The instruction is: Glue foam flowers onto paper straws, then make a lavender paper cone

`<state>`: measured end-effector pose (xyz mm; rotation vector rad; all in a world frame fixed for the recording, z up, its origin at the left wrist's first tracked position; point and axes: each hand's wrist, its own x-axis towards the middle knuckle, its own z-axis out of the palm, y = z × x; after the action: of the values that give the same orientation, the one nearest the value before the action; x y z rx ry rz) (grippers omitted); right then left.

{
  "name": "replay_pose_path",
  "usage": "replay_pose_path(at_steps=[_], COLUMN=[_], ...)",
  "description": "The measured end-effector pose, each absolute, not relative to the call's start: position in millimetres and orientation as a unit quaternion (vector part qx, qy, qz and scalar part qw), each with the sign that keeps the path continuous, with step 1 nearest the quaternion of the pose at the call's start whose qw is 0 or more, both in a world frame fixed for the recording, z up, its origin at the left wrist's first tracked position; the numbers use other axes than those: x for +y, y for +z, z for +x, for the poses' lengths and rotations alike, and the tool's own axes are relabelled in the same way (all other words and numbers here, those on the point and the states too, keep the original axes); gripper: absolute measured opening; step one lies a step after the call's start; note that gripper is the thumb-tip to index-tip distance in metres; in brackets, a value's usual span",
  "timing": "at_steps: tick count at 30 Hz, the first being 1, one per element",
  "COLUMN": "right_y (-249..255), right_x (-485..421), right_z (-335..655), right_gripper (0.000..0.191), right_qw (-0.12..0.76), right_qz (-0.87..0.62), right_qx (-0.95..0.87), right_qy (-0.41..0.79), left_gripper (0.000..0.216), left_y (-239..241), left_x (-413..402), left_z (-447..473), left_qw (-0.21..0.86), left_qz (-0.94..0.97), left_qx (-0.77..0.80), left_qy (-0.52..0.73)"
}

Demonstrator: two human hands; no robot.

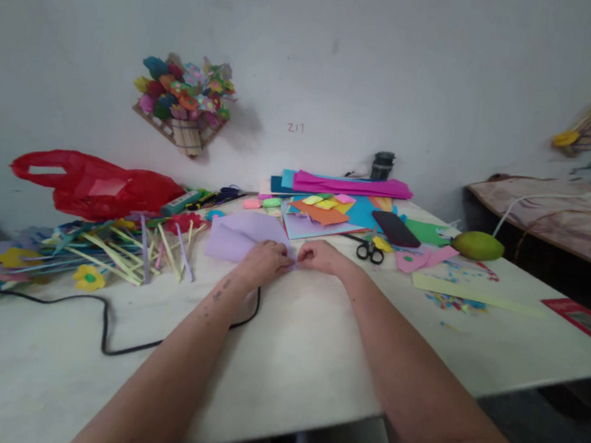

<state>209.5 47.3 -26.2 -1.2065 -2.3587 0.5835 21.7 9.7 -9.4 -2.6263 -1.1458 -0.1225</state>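
A lilac paper sheet [239, 238] lies on the white table [303, 337] in front of me. My left hand [263, 261] rests on its near right corner with the fingers curled and pinched on the paper's edge. My right hand [323, 256] meets it from the right, fingers also pinched on the same edge. Both forearms stretch across the table from the bottom of the view.
Black scissors [370, 250], a dark phone [396, 229] and stacked coloured paper [341, 198] lie behind the hands. Paper strips and flowers [124, 251] and a red plastic bag [95, 186] sit at the left. A black cable [105, 320] crosses the table. A green fruit [478, 246] lies at the right.
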Motion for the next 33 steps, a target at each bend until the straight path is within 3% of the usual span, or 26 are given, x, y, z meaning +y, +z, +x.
replay_pose_path(at_steps=[12,25,33], right_y=[-2,12,4], right_x=[25,7,4], right_z=[197,179,169], right_gripper=[0.02,0.023,0.024], right_qw=[0.096,-0.015,-0.001], right_qz=[-0.466,-0.434,-0.406], right_qx=[-0.878,-0.894,-0.9], right_qy=[0.059,-0.112,-0.162], left_gripper=[0.026,0.033,0.026], left_y=[-11,-15,-14], left_x=[10,8,5], left_z=[22,21,22], left_qw=[0.151,0.088,0.091], left_qz=[-0.909,-0.906,-0.901], left_qx=[-0.387,-0.411,-0.419], left_qy=[-0.05,-0.055,-0.068])
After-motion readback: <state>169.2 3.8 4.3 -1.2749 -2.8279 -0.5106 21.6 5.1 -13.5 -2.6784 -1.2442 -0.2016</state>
